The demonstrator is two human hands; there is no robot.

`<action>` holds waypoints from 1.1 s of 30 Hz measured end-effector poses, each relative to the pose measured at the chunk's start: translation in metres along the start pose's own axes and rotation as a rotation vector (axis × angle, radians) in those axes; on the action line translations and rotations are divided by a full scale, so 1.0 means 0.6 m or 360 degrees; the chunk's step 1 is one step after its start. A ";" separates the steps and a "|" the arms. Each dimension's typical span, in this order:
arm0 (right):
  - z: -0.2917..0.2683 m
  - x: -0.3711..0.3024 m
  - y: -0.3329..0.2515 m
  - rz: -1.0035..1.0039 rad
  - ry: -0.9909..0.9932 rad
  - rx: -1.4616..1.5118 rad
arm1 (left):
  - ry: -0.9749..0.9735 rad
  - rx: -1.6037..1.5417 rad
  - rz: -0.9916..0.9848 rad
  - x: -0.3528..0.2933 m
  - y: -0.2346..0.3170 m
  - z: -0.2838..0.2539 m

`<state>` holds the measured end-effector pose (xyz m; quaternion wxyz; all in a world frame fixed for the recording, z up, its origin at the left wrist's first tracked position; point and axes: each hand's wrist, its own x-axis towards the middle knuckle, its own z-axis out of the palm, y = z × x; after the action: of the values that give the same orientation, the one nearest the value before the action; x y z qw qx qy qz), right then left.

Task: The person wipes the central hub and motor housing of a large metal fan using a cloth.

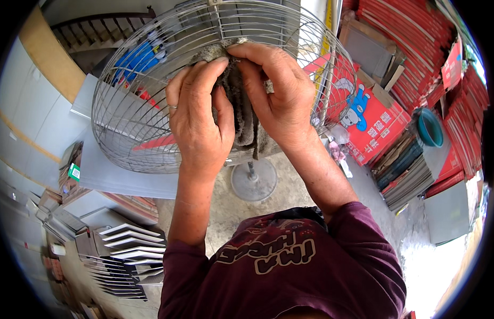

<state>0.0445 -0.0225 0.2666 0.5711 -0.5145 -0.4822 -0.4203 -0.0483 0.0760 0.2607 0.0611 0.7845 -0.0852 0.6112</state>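
Observation:
A large round wire fan guard [131,151] stands in front of me, on a stand with a round grey base [254,181]. Over the middle of the guard hangs a dirty grey-brown cloth [246,114], bunched into folds. My left hand [199,103] pinches its upper left part, fingers bent over it; a ring shows on one finger. From the right, my right hand [279,87] grips the top of the cloth between thumb and fingers. Both hands are close together at the top of the cloth, and they hide the centre of the guard.
Red cardboard boxes [372,125] and stacks of flattened red cardboard [406,37] fill the right side, with a teal bucket [430,128] among them. Grey panels [111,165] lean at left, above a pile of folded sheets [127,255]. A staircase railing [98,24] is behind.

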 end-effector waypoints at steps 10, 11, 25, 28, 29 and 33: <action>-0.027 -0.012 0.011 0.0202 0.0043 -0.0117 | 0.0132 0.0023 -0.0116 -0.014 -0.010 -0.006; -0.034 -0.014 0.013 0.0262 0.0049 -0.0111 | 0.0165 -0.0054 -0.0134 -0.014 -0.007 -0.007; -0.098 -0.060 0.071 0.0716 0.0393 -0.0079 | 0.0398 0.0073 -0.0404 -0.056 -0.031 -0.056; -0.113 -0.071 0.092 0.0806 0.0435 -0.0003 | 0.0461 0.0057 -0.0465 -0.060 -0.032 -0.061; -0.116 -0.076 0.096 0.0830 0.0453 0.0000 | 0.0454 0.0050 -0.0485 -0.061 -0.031 -0.062; -0.116 -0.074 0.090 0.0833 0.0467 -0.0006 | 0.0389 0.0023 -0.0512 -0.059 -0.026 -0.063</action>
<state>0.0972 -0.0861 0.2125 0.7227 -0.5561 -0.2447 -0.3295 -0.0891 0.1010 0.2359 0.1622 0.7084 0.0537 0.6848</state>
